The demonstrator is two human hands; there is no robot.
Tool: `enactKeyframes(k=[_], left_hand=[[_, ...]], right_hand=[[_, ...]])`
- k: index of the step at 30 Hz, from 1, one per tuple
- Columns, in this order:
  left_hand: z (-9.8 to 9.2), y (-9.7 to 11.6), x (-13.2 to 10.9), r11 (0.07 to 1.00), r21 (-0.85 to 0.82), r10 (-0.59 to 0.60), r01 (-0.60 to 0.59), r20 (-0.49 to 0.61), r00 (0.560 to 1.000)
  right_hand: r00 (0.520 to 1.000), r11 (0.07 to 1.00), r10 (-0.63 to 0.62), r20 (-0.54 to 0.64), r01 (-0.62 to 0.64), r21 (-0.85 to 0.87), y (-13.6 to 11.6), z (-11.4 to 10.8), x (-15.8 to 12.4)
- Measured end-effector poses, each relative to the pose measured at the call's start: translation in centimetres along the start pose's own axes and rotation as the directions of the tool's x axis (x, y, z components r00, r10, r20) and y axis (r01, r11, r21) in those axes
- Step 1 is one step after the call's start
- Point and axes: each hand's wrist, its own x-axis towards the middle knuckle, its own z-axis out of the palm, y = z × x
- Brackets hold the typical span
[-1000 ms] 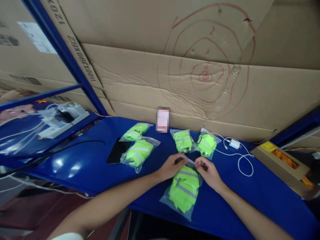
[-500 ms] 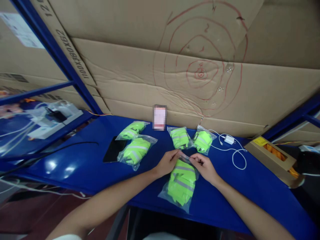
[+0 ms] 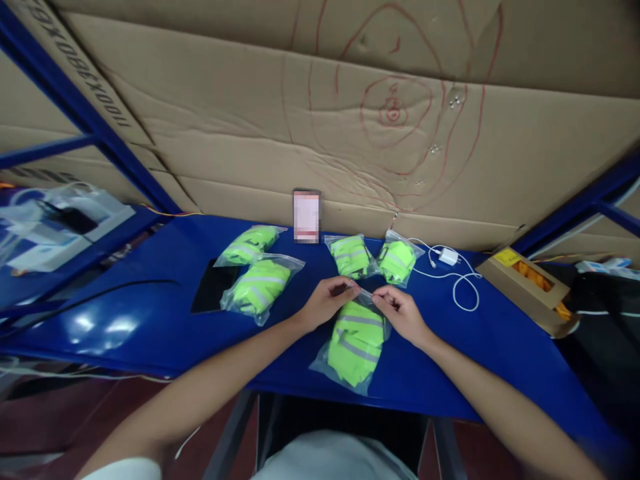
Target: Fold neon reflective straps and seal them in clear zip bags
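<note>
In front of me on the blue table lies a clear zip bag [image 3: 356, 347] holding a folded neon-yellow reflective vest with grey stripes. My left hand [image 3: 330, 301] pinches the bag's top edge near its left end. The fingers of my right hand [image 3: 400, 310] are closed on the same edge, a little to the right. Just beyond my hands are two more bagged vests, one behind the left hand [image 3: 351, 257] and one farther right [image 3: 397, 259]. Another pair of bagged vests, a nearer one [image 3: 261, 288] and a farther one [image 3: 250, 245], lies to the left.
A dark flat tablet-like slab [image 3: 213, 290] lies partly under the left bags. A phone-like card [image 3: 307, 217] leans on the cardboard wall [image 3: 225, 133]. At the right are a white charger [image 3: 447, 256] with its cable and an open cardboard box [image 3: 555, 313] with orange contents.
My view has tilted down and shifted a little, so everything sits higher in the picture. Both hands still grip the bag's top edge; the left fingers have shifted slightly along it.
</note>
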Motion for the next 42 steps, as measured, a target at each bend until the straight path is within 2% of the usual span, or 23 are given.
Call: enactKeyframes(k=[8, 15, 22, 28, 33, 42], left_hand=[[0.03, 0.25, -0.15, 0.999, 0.024, 0.037, -0.037, 0.008, 0.999], [-0.23, 0.12, -0.06, 0.999, 0.041, 0.015, -0.016, 0.037, 0.999], [0.05, -0.38, -0.28, 0.997, 0.078, 0.007, -0.012, 0.065, 0.998], [0.12, -0.37, -0.43, 0.993, 0.108, 0.028, -0.038, 0.090, 0.996], [0.18, -0.36, -0.51, 0.992, 0.118, 0.032, -0.045, 0.105, 0.994], [0.38, -0.13, -0.57, 0.996, 0.086, 0.006, -0.018, 0.132, 0.991]], right_hand=[[1.000, 1.000, -0.004, 0.023, 0.004, 0.004, 0.17, -0.49, 0.24], [1.000, 1.000, -0.010, 0.025, 0.011, -0.029, -0.13, -0.50, 0.23], [0.993, 0.996, -0.059, 0.097, 0.065, -0.061, -0.45, -0.67, 0.12], [0.995, 0.995, -0.072, 0.075, 0.077, -0.058, -0.28, -0.19, -0.07], [0.997, 0.997, -0.066, 0.049, 0.068, -0.042, -0.44, 0.08, -0.24], [0.996, 1.000, -0.007, 0.089, 0.005, 0.020, -0.09, 0.19, -0.56]])
